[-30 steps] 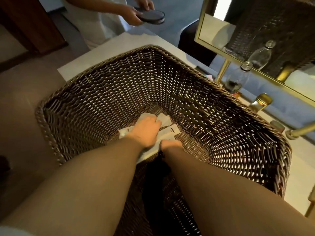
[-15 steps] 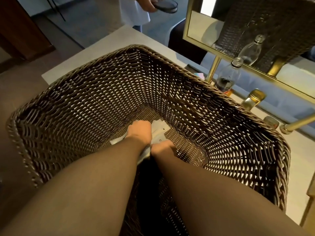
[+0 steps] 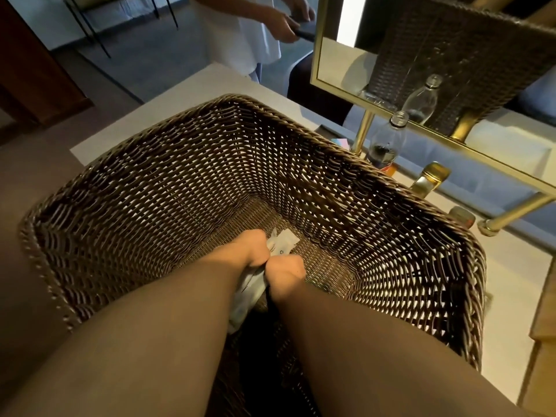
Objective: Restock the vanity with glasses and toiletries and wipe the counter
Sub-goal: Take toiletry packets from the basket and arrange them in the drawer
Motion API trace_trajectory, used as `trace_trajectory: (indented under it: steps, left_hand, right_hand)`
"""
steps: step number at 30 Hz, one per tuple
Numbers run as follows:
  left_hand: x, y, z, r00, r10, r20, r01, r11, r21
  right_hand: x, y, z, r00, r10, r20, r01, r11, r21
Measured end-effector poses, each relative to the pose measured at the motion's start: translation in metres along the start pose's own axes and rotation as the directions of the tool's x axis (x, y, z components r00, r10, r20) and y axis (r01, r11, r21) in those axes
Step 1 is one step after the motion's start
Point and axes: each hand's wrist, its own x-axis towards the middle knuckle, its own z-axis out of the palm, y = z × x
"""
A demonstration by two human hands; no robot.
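both forearms reach down into a deep wicker basket (image 3: 144, 188) standing on the pale counter (image 3: 511, 284). left hand (image 3: 249, 251) and right hand (image 3: 284, 273) meet at the bottom, each clenched on the same bunch of white toiletry packets (image 3: 281, 246), which sits on the basket floor. risk: thin, slick packets gathered loosely may slide out between the two fists on the lift, or snag the weave. just beyond the far rim stand a clear bottle (image 3: 383, 142) and a gold tap (image 3: 428, 179) below the mirror (image 3: 328, 55); a tilted basket could knock the bottle. farther off, a second person (image 3: 246, 34) holds a dark object.
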Motion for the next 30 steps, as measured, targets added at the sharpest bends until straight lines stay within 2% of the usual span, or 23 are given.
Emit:
trace_trajectory:
  steps: [5,14,25,27,30]
  left_hand:
    - [-0.005,-0.005,-0.006,1.0,0.013,-0.012,-0.013,1.0,0.003]
    - [-0.021,-0.001,-0.025,0.991,0.052,-0.127,-0.058,0.997,-0.044]
    - [-0.061,-0.005,-0.054,0.977,0.133,-0.164,-0.178,0.936,-0.303]
    - [-0.067,-0.004,-0.056,0.973,0.128,-0.195,-0.189,0.92,-0.342]
    - [-0.075,0.001,-0.06,0.959,0.126,-0.253,-0.206,0.925,-0.32]
  right_hand:
    - [-0.001,-0.01,0.001,0.989,-0.025,0.144,0.017,0.998,0.062]
    - [-0.009,-0.024,-0.016,0.989,-0.138,0.059,0.136,0.99,0.038]
    - [-0.042,-0.028,-0.039,0.922,-0.361,0.139,0.357,0.933,0.057]
    - [-0.05,-0.033,-0.046,0.903,-0.406,0.144,0.409,0.912,0.007]
    - [-0.062,-0.043,-0.055,0.869,-0.472,0.149,0.493,0.852,-0.176]
